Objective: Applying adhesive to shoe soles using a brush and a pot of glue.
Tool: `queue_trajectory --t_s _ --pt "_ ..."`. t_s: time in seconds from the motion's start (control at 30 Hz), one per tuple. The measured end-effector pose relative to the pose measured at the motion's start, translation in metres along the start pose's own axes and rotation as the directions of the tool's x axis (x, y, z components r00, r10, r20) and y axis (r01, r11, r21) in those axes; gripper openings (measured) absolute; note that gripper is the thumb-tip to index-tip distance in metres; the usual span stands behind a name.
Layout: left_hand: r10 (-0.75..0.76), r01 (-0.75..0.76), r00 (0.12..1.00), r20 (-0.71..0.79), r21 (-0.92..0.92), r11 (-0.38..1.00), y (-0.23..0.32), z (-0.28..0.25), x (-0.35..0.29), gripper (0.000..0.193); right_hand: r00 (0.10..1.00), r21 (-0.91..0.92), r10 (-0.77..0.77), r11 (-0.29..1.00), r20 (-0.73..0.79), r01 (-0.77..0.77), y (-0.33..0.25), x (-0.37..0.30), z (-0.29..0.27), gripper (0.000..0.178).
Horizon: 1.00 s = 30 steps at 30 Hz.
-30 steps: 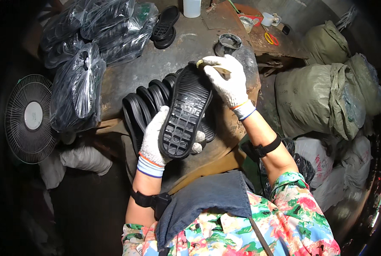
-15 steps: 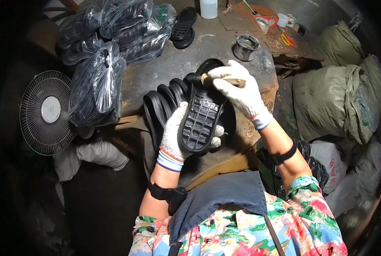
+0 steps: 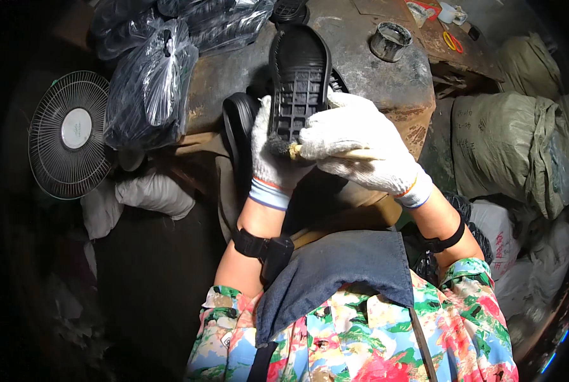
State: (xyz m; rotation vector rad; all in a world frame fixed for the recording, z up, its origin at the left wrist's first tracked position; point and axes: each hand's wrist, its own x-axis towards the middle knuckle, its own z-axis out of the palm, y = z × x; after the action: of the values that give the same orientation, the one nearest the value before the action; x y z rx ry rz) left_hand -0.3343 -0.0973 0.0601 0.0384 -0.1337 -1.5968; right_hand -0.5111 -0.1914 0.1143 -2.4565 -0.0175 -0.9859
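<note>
My left hand (image 3: pixel 265 162), in a white knit glove, is closed round the near end of a black shoe sole (image 3: pixel 302 63) held upright over the bench edge. Its inner side faces me, with a grid of square hollows in the middle and a smooth part at the far end. My right hand (image 3: pixel 361 137), gloved alike, grips the pale handle of a brush (image 3: pixel 291 151). The dark bristles touch the near end of the sole, close to my left palm. Other black soles (image 3: pixel 236 121) stand behind my left hand, partly hidden by it.
A stained metal can (image 3: pixel 391 41) stands on the worn bench (image 3: pixel 354 28). Bagged black soles (image 3: pixel 150 89) lie at the left, above a round fan (image 3: pixel 74 134). Yellow-and-red scissors (image 3: pixel 453 42) rest on a side surface. Green sacks (image 3: pixel 507 146) are piled at the right.
The brush has moved from the far end of the sole down to its near end. The sole has swung more upright and moved farther from me. My view has shifted slightly.
</note>
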Motion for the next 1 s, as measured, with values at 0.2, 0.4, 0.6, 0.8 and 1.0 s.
queue_trajectory --t_s 0.2,0.4,0.6,0.8,1.0 --pt "0.017 -0.071 0.990 0.141 0.386 0.920 0.046 0.001 -0.011 0.084 0.990 0.037 -0.025 0.999 0.141 0.020 -0.009 -0.012 -0.019 0.025" --pt "0.137 -0.178 0.983 0.118 0.494 0.851 0.059 0.008 -0.024 0.074 0.765 0.682 0.631 0.504 0.128 -0.530 -0.032 -0.004 -0.007 0.025" --pt "0.232 -0.142 0.971 -0.054 0.650 0.746 0.042 0.024 -0.012 0.046 0.772 0.519 0.621 0.619 0.136 -0.590 -0.018 0.010 0.012 0.024" --pt "0.162 -0.373 0.726 0.668 0.581 -0.723 0.038 -0.001 -0.032 0.019 0.676 0.390 0.728 0.593 0.115 -0.705 -0.022 0.017 0.017 0.022" --pt "0.236 -0.436 0.825 0.514 0.844 -0.313 -0.022 -0.054 -0.009 0.030 0.705 0.344 0.689 0.712 -0.170 -0.613 0.087 -0.051 -0.050 0.027"
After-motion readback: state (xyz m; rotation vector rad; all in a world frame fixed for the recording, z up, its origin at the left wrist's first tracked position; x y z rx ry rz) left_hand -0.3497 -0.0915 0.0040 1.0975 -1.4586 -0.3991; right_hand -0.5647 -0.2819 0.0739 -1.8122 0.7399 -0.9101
